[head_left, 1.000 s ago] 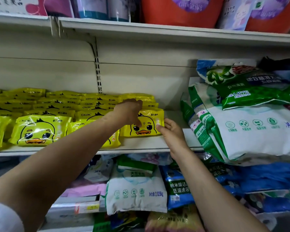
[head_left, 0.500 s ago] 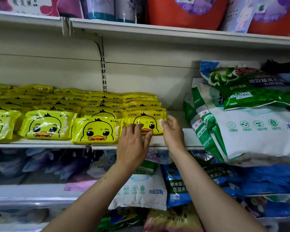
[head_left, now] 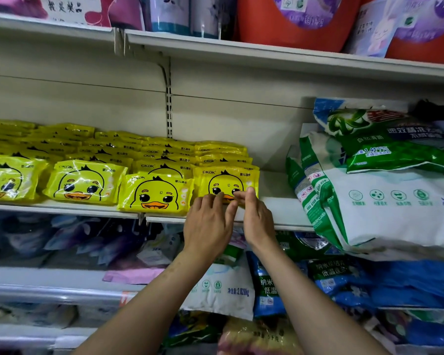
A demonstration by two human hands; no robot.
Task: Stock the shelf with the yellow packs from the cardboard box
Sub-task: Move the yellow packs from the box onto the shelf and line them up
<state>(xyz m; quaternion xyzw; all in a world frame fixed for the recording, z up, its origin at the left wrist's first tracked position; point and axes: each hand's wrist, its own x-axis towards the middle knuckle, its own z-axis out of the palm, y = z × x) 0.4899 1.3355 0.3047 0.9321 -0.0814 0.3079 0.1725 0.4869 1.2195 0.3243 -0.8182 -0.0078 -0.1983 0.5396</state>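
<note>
Yellow packs (head_left: 118, 162) filled shelf (head_left: 280, 203) toward left edge | step: squaring rightmost front pack (head_left: 224, 181) | left hand (head_left: 207, 224), right hand (head_left: 256, 219): grip loose, fingertips touching pack, holding nothing | cardboard box unseen | next: likely fetch more, fill gap rightward

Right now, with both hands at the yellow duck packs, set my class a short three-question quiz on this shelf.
1. True or false: the left hand holds a pack lifted off the shelf.
2. Which lies right of the rightmost yellow pack? A) an orange tub B) a bare stretch of shelf, then green and white bags C) a cardboard box
3. Fill in: the right hand has its fingers at the front pack's ______ edge.

Key: 1 false, the packs all lie on the shelf; 2 B; 3 lower.
</note>
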